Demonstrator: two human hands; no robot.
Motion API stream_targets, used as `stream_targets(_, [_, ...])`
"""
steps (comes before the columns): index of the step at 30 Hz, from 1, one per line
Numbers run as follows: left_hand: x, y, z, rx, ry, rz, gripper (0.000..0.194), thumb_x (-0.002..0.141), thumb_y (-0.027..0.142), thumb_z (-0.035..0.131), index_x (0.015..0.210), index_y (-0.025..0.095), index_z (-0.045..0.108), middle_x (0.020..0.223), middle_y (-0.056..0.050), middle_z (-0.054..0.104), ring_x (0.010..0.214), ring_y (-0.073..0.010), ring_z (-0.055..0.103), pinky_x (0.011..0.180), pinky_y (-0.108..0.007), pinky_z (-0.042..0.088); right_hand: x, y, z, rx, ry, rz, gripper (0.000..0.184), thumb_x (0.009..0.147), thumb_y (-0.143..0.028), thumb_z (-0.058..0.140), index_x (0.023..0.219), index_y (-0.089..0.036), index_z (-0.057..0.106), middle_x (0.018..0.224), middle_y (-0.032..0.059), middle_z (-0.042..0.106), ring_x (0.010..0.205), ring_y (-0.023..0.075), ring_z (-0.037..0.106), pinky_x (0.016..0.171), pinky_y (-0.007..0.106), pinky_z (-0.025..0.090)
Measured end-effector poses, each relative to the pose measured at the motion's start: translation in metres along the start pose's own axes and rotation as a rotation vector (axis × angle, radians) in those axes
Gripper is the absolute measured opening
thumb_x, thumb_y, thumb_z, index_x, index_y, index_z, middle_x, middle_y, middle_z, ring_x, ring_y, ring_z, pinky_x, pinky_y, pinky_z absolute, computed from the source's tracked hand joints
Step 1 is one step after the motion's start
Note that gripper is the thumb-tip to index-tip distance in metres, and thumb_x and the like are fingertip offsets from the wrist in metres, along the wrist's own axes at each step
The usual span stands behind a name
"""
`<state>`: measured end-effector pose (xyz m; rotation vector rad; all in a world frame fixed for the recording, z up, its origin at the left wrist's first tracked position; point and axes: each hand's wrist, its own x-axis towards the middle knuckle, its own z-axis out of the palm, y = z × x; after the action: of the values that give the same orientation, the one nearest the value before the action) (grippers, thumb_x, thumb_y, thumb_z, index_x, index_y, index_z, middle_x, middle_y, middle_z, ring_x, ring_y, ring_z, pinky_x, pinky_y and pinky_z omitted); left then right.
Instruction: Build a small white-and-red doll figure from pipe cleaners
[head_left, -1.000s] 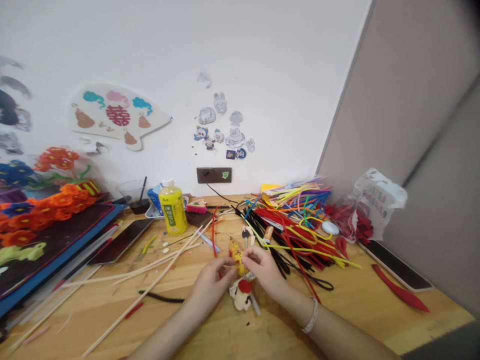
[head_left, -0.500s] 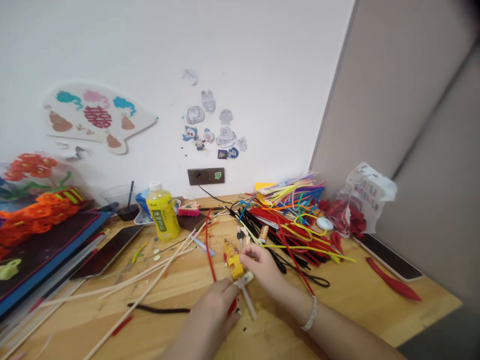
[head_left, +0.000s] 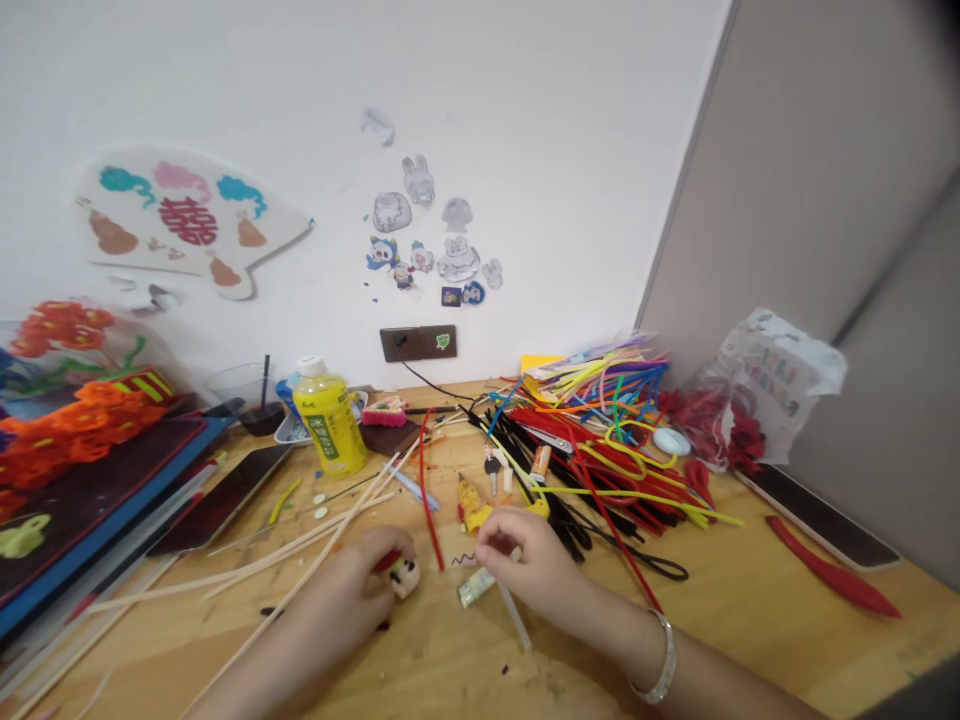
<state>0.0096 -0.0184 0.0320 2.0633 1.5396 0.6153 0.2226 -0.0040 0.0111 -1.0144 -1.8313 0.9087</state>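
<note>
My left hand [head_left: 367, 585] is shifted leftward compared with one second ago, when both hands met at the yellow pointed tool [head_left: 471, 500]. The small white figure [head_left: 406, 577], then beneath my hands in the middle, is now carried to the left, well apart from the tool. Left grip: fingers clamped on the figure. My right hand [head_left: 536, 555] stays over the tool. Right grip: thumb and forefinger tips are close together; whether they clamp anything cannot be told.

The figure is compact and rounded, with dark marks and a red patch partly under my fingers. The tool lies on the bench [head_left: 450, 670], tapering to a tip that points away from me; its surface is smooth, with darker blotches. A translucent straight rod [head_left: 516, 618] and a pale printed piece [head_left: 475, 588] show on the near side of my right hand. A thin wavy wire [head_left: 463, 560] lies by my right fingertips. Bench surface: grained wood. Adjacent materials: one slender red stem [head_left: 427, 490], flat pale strips [head_left: 330, 537], and a bundle of red stems [head_left: 622, 500].
</note>
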Motion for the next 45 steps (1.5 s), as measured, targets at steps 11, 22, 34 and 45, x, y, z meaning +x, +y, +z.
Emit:
stream_targets(11, [-0.004, -0.011, 0.038, -0.288, 0.121, 0.04, 0.01, 0.07, 0.016, 0.042, 0.076, 0.022, 0.048, 0.077, -0.002, 0.056, 0.077, -0.019, 0.054, 0.072, -0.03, 0.044, -0.006, 0.005, 0.011, -0.172, -0.037, -0.032, 0.011, 0.074, -0.012, 0.056, 0.066, -0.018, 0.058, 0.065, -0.002, 0.056, 0.062, 0.0116, 0.051, 0.057, 0.021, 0.036])
stream_targets(22, [-0.016, 0.01, 0.043, -0.19, 0.04, 0.048, 0.022, 0.083, 0.031, 0.042, 0.066, 0.022, 0.053, 0.065, -0.001, 0.057, 0.061, -0.0169, 0.053, 0.059, -0.025, 0.041, -0.009, 0.003, 0.013, -0.157, -0.105, -0.014, 0.009, 0.077, -0.015, 0.056, 0.069, -0.019, 0.058, 0.065, -0.0027, 0.055, 0.061, 0.0112, 0.05, 0.055, 0.021, 0.035])
stream_targets(34, [-0.009, 0.0, 0.036, -0.222, 0.179, -0.094, 0.022, 0.075, 0.037, 0.051, 0.06, 0.022, 0.055, 0.058, -0.001, 0.058, 0.059, -0.0183, 0.055, 0.054, -0.025, 0.042, 0.01, 0.013, -0.023, -0.555, -0.072, -0.138, 0.041, 0.07, -0.001, 0.048, 0.105, -0.019, 0.058, 0.107, 0.0078, 0.061, 0.102, 0.0222, 0.05, 0.091, 0.038, 0.037])
stream_targets(45, [-0.003, -0.009, 0.034, -0.463, 0.172, -0.298, 0.027, 0.068, 0.047, 0.056, 0.059, 0.022, 0.055, 0.047, 0.003, 0.049, 0.049, -0.0163, 0.05, 0.04, -0.021, 0.032, 0.029, 0.05, -0.028, -0.713, -0.021, -0.27, 0.05, 0.068, -0.006, 0.052, 0.117, -0.013, 0.054, 0.11, 0.0155, 0.06, 0.102, 0.0279, 0.054, 0.088, 0.044, 0.042])
